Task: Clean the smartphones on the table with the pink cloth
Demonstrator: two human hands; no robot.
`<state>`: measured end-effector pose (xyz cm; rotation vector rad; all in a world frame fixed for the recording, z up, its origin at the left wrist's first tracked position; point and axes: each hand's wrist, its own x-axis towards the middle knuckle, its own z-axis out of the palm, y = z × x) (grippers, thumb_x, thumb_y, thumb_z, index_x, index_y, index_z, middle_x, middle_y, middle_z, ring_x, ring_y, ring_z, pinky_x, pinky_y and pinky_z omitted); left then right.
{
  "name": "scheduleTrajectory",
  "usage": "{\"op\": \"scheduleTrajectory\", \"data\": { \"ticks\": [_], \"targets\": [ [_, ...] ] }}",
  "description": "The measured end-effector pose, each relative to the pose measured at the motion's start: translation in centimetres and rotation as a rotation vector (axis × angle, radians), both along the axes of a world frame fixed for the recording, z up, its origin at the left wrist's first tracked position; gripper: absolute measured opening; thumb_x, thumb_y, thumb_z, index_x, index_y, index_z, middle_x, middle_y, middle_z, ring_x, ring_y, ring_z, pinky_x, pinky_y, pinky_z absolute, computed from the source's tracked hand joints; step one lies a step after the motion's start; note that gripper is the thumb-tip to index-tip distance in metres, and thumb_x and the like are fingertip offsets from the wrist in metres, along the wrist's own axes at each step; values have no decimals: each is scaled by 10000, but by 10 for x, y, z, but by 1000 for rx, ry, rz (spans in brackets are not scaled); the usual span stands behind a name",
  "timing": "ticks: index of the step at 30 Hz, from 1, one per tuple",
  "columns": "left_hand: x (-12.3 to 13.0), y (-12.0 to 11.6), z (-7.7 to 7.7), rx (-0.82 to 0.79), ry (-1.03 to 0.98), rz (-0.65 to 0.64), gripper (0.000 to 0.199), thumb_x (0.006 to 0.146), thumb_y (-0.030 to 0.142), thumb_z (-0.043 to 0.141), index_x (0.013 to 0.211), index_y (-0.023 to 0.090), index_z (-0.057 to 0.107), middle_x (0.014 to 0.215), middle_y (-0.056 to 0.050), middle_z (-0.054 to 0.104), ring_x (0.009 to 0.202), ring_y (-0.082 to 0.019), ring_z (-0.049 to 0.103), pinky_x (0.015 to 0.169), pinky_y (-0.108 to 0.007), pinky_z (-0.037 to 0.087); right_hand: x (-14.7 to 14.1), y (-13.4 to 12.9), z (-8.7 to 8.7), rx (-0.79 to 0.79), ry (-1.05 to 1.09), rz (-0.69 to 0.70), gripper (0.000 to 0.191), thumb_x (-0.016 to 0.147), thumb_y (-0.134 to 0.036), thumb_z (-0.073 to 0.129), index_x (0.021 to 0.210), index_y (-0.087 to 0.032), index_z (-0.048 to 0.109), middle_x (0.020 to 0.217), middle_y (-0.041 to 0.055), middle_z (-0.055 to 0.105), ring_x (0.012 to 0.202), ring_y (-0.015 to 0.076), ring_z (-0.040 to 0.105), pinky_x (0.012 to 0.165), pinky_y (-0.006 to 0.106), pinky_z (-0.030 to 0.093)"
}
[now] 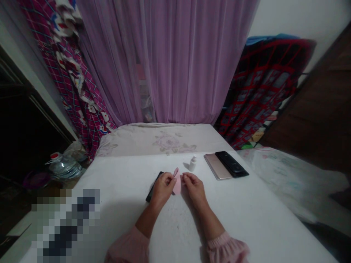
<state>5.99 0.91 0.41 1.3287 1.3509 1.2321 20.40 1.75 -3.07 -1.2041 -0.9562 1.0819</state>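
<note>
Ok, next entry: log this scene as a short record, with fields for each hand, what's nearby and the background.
Left hand: pinches one side of a pink folded sheet, material unclear
Right hand: pinches the sheet's other side
Beside left hand: dark flat object, partly hidden by the hand
Nearby: small white bottle; gold smartphone touching black smartphone
Surface: white-covered table
Background: sheer purple curtain
</note>
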Motion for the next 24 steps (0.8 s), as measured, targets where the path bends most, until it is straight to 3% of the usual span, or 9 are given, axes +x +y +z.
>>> {"op": "scheduleTrajectory", "data": {
  "ticks": [3,5,7,9,12,15,19,24],
  "targets": [
    [-9,2,2,-128,-268,-39,305,642,440,728,672,192,552,709,20,592,577,-109,512,513,-205,398,22,12,1,89,-274,-318,454,726,-510,590,1003,-153,637,927,113,671,808,227,619,702,353,493],
    [-15,1,5,-204,-464,-45,347,631,472,736,707,192,546,669,35,578,557,-111,514,510,-216,411,34,24,2,185,-457,-401,582,723,-504,598,1182,-147,563,1109,154,616,966,261,593,790,390,482],
    [-21,1,8,-249,-616,-29,366,608,463,764,745,189,564,654,35,585,589,-132,554,539,-234,438,39,36,2,275,-580,-357,711,724,-495,601,1327,-148,452,1270,186,525,1098,285,544,869,419,458],
    [-25,3,8,-283,-699,-11,384,581,438,792,781,177,594,723,1,643,679,-168,613,582,-251,462,40,47,0,301,-632,-266,733,767,-472,556,1402,-158,368,1312,186,499,1116,281,545,881,417,455],
    [-29,7,6,-355,-708,0,386,611,395,790,872,154,639,880,-66,705,846,-230,662,662,-281,493,37,56,-4,229,-680,-173,682,820,-449,489,1425,-163,356,1128,140,622,908,237,629,770,358,486],
    [-31,13,2,-418,-728,15,356,686,341,750,964,141,651,986,-102,711,947,-257,663,751,-317,512,34,53,-4,181,-719,-164,674,819,-455,487,1413,-152,388,916,83,667,697,194,617,667,310,477],
    [-28,18,0,-437,-784,37,294,739,313,704,977,149,656,1029,-108,713,1005,-267,658,817,-331,521,24,41,2,194,-538,-93,720,773,-407,547,1425,-166,360,803,34,649,645,175,593,625,282,470],
    [-23,18,-1,-409,-799,56,263,769,309,656,993,170,652,1083,-102,704,1059,-284,642,817,-350,537,6,31,12,137,151,176,648,738,-300,485,1366,-245,339,822,-9,591,559,135,549,502,260,458]
  ]
}}
